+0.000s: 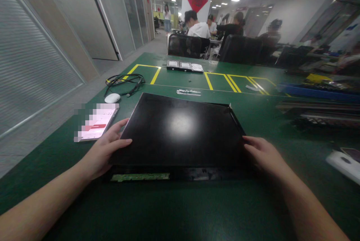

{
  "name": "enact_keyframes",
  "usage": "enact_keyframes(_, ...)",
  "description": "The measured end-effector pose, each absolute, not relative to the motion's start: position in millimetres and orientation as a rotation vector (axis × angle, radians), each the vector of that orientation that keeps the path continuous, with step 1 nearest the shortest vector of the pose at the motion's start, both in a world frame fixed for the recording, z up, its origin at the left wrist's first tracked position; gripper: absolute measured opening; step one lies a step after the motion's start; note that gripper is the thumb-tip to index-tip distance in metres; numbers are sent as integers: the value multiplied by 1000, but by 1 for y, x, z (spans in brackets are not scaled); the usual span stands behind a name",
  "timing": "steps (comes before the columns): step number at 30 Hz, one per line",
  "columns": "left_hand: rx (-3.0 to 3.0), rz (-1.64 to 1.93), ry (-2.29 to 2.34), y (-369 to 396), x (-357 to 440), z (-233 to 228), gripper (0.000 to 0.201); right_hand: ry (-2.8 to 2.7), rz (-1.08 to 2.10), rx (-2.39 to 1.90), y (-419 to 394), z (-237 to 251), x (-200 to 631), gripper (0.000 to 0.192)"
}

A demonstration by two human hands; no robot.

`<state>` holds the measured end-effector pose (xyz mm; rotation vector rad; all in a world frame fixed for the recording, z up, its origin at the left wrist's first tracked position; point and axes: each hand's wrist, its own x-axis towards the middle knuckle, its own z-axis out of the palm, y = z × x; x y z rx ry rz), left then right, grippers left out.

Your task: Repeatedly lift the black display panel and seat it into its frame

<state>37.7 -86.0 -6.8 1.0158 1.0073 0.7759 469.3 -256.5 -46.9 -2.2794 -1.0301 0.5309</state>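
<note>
A black screen panel (180, 130) lay flat on the green table (174, 211). The left hand (105, 151) clasped its left edge, thumb on top; the right hand (263, 154) rested on the right edge, its grip probably loose. Uneven lifting could flex the panel, or stress the circuit strip (140, 177) along its near edge.

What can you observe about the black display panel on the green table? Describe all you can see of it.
The black display panel is a thin, flat rectangle with a glossy dark face that mirrors a ceiling light. A narrow green circuit strip runs along part of its near edge. It lies flat on the green table. The left hand grips its left edge, thumb on top; the right hand touches its right edge.
</note>
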Motion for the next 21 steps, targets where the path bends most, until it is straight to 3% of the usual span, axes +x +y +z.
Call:
enact_keyframes(11, 1006, 765, 966, -85, 34, -8, 81, -1281, 266, -2372, -254, -51, 465, 55)
enact_keyframes(21, 982, 784, 938, -84, 35, -9, 82, -1341, 258, -2406, -253, -52, 466, 57)
